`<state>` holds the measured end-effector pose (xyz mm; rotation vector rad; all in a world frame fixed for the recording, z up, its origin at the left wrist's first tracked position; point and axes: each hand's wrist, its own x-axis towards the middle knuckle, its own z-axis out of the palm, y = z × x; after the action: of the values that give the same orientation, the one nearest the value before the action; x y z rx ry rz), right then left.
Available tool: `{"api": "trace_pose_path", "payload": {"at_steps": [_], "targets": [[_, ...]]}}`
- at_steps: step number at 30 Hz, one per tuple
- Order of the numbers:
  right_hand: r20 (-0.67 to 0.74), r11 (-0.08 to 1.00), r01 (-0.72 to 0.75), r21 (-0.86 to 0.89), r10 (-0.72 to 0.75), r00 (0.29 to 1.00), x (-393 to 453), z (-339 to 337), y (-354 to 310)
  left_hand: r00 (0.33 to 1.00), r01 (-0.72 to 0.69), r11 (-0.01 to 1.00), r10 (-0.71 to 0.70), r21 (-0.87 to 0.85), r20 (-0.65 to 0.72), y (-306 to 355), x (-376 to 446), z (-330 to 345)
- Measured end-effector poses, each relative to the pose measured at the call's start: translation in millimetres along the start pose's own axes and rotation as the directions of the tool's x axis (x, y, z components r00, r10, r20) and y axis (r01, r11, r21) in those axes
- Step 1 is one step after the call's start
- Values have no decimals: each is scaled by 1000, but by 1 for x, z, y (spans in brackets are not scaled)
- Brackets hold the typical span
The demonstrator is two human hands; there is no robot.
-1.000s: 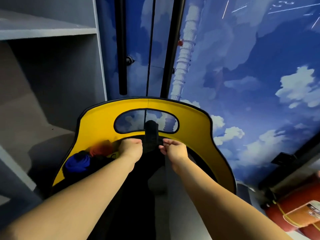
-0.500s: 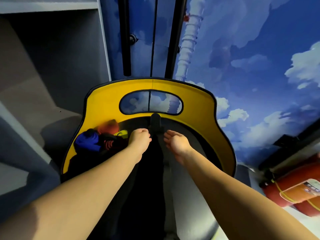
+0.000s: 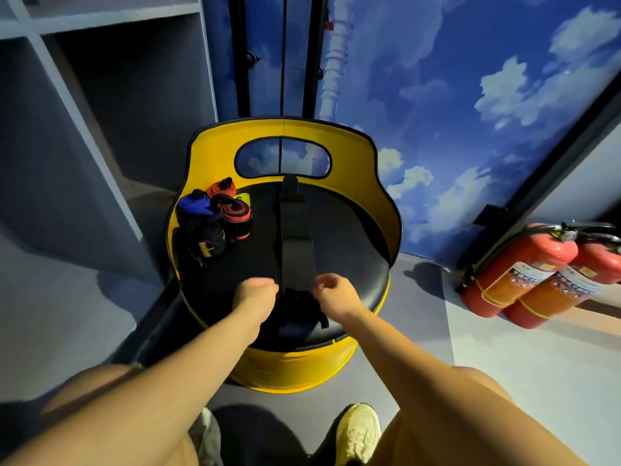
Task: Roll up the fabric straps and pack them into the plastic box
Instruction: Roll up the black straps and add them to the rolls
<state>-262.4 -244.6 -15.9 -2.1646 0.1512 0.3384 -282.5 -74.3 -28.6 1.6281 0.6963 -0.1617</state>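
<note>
A long black fabric strap (image 3: 295, 237) lies flat down the middle of the black seat of a yellow barrel chair (image 3: 356, 230), its far end near the backrest. My left hand (image 3: 257, 292) and my right hand (image 3: 332, 292) pinch the strap's near end from either side, at the seat's front, where the black fabric bunches (image 3: 299, 307). At the seat's back left lies a pile of rolled straps: a blue one (image 3: 195, 203), a red one (image 3: 232, 206) and a black one with yellow trim (image 3: 205, 243). No plastic box is in view.
Grey shelving (image 3: 100, 95) stands to the left. A blue cloud-painted wall (image 3: 470, 95) rises behind the chair. Two red fire extinguishers (image 3: 531, 277) lean at the right on the floor. My knees and a yellow shoe (image 3: 358, 435) are at the bottom.
Both hands have drawn back from the seat's far end to its near edge along the strap, which now lies stretched out. The view has tilted down, showing the whole seat and floor.
</note>
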Motion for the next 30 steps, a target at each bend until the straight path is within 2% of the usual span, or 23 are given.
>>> {"api": "trace_pose_path", "payload": {"at_steps": [3, 6, 10, 13, 20, 24, 27, 30], "targets": [[57, 951, 112, -287, -99, 993, -19, -4, 27, 999, 33, 991, -38, 130, 29, -36, -10, -9], [103, 897, 178, -406, -149, 984, -17, -5, 43, 999, 21, 991, -24, 131, 21, -46, -1, -13], [123, 857, 269, -439, -240, 963, -9, 0, 51, 998, -4, 996, -2, 90, 66, -43, 16, -4], [146, 837, 332, -435, -298, 943, -6, 7, 52, 999, -31, 995, 26, 100, 44, -42, 17, 6], [123, 805, 373, -461, -358, 925, -7, 10, 58, 993, -114, 952, 110, 283, 28, -41, 12, 11], [113, 774, 419, -474, -419, 901, -8, 15, 62, 961, -274, 847, 251, 456, 111, -42, 6, 11], [118, 741, 461, -488, -467, 876, -4, 15, 64, 901, -432, 738, 378, 518, 213, -48, 2, 9], [140, 699, 505, -507, -511, 848, -1, 14, 66, 839, -542, 608, 437, 580, 325, -54, 1, 5]]}}
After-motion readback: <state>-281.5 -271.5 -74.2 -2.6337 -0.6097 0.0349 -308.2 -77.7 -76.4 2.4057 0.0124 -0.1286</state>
